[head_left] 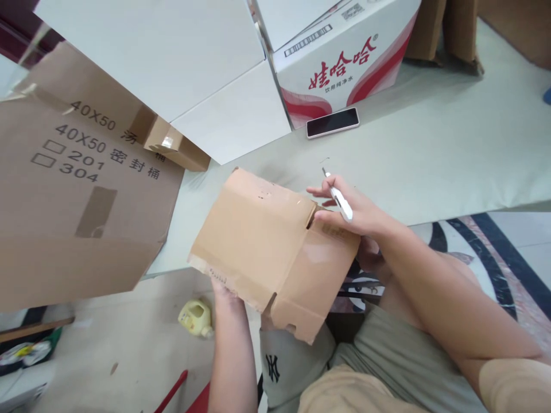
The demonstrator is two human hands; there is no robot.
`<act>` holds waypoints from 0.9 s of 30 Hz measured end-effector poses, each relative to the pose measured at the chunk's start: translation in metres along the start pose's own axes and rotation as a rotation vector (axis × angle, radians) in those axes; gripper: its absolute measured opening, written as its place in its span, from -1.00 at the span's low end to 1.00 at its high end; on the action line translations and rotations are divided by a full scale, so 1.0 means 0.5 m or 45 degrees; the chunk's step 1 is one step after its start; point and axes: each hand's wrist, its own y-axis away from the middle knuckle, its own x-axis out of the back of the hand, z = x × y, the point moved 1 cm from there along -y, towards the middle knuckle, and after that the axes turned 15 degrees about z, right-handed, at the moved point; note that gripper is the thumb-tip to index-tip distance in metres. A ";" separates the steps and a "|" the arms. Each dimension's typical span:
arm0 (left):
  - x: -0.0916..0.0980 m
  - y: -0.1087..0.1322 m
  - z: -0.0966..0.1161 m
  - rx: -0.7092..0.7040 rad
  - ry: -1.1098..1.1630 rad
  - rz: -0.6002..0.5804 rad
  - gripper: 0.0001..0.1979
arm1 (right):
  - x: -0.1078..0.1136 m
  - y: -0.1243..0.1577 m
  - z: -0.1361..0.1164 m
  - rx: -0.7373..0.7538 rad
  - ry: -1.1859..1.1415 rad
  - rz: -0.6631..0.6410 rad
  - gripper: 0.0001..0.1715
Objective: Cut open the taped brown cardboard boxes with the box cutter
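A flattened brown cardboard box (253,235) is tilted over my lap and the table's front edge, with a folded flap at its lower right. My left hand (222,289) holds it from below at the lower left edge; its fingers are hidden behind the cardboard. At the upper right edge, my right hand (348,203) has a slim white utility knife (340,198) tucked between its fingers, thin metal tip pointing up and away. The thumb of that hand rests against the cardboard while other fingers stretch out beyond its edge.
A pale-covered table (430,143) carries a phone (333,123), a white and red carton (344,69) and white boxes (232,109). A large printed carton (86,189) stands at left. On the floor are a yellow jug (196,317) and a red bar (172,391).
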 end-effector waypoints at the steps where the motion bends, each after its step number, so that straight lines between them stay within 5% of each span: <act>1: -0.001 0.003 0.001 0.035 0.019 0.015 -0.50 | -0.002 -0.001 0.002 -0.041 0.051 -0.064 -0.46; 4: -0.007 0.013 0.010 0.134 0.154 0.092 -0.49 | -0.012 -0.003 0.006 -0.127 0.256 -0.190 -0.57; 8: -0.016 0.026 0.006 0.249 0.303 0.009 -0.18 | -0.027 -0.001 0.002 -0.130 0.311 -0.052 -0.62; 11: -0.022 0.022 -0.016 0.340 0.277 0.011 -0.42 | -0.031 0.004 0.001 -0.172 -0.032 -0.014 -0.58; 15: -0.038 -0.009 -0.031 0.423 0.557 0.226 -0.63 | -0.021 0.006 0.003 -0.294 -0.692 -0.051 -0.45; 18: -0.067 -0.023 -0.018 0.434 0.676 0.269 -0.70 | -0.023 0.001 0.002 -0.180 -0.708 -0.083 -0.39; 24: -0.157 -0.015 0.017 0.370 0.600 0.158 -0.72 | -0.054 -0.008 0.000 -0.247 -0.363 0.205 -0.49; 27: -0.186 -0.029 0.014 0.243 0.524 0.043 -0.59 | -0.025 0.009 -0.013 -0.353 -0.408 0.471 -0.43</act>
